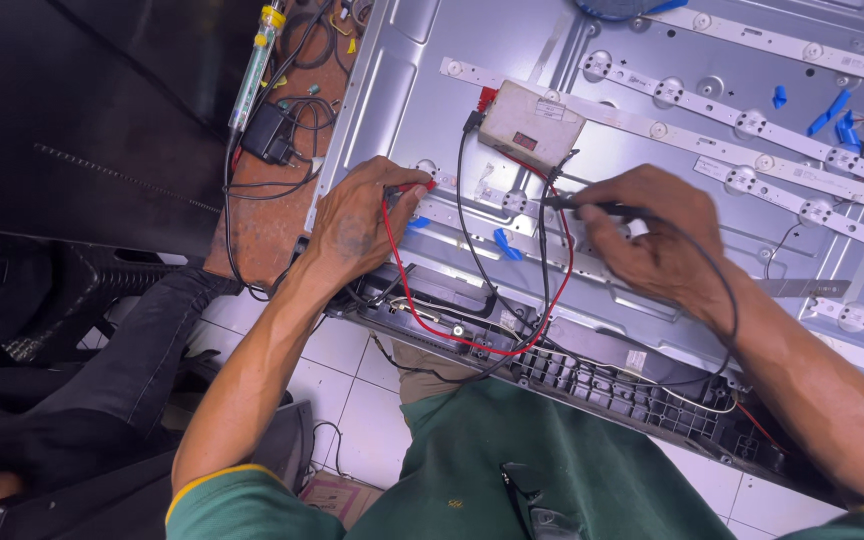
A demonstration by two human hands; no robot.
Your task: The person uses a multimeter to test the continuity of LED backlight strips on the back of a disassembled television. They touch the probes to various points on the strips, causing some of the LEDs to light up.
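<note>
left hand [360,222] pinches red probe [414,188] on LED strip [472,215] | right hand [652,240] grips black probe [592,208] | risk: tangled leads [512,330] may tug a tip off its pad

beige tester box [530,123], small red screen [525,141]

Electronics repair workshop: opened television panel [432,110], LED strips [752,125], tester box [530,123].
</note>
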